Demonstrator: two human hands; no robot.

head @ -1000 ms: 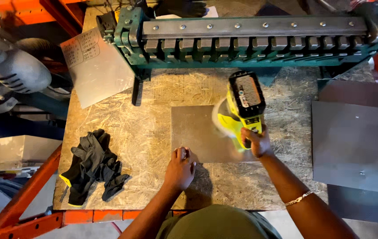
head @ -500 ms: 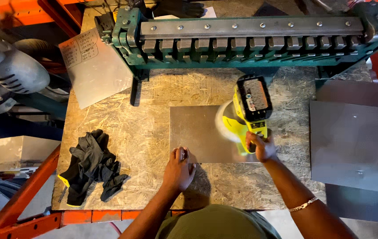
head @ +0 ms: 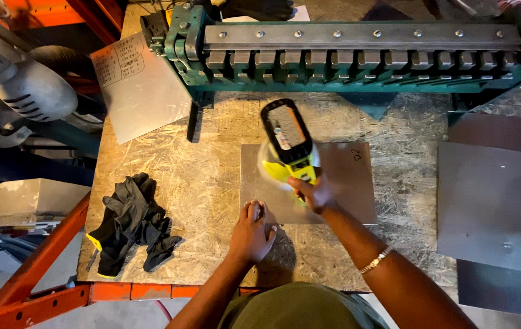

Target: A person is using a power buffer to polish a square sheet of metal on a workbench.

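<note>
Sander (head: pixel 286 139), yellow and black, sits mid-frame on the grey metal sheet (head: pixel 339 183), right hand (head: pixel 310 192) clamped around its grip; left hand (head: pixel 253 231) presses the sheet's lower-left edge, fingers together.

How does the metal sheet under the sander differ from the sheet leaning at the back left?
The sheet under the sander lies flat on the table; the back-left sheet sits tilted past the table's edge. The first is worked by the sander, steadied by the left hand; the second is untouched. Both are grey, thin and rectangular.
</note>
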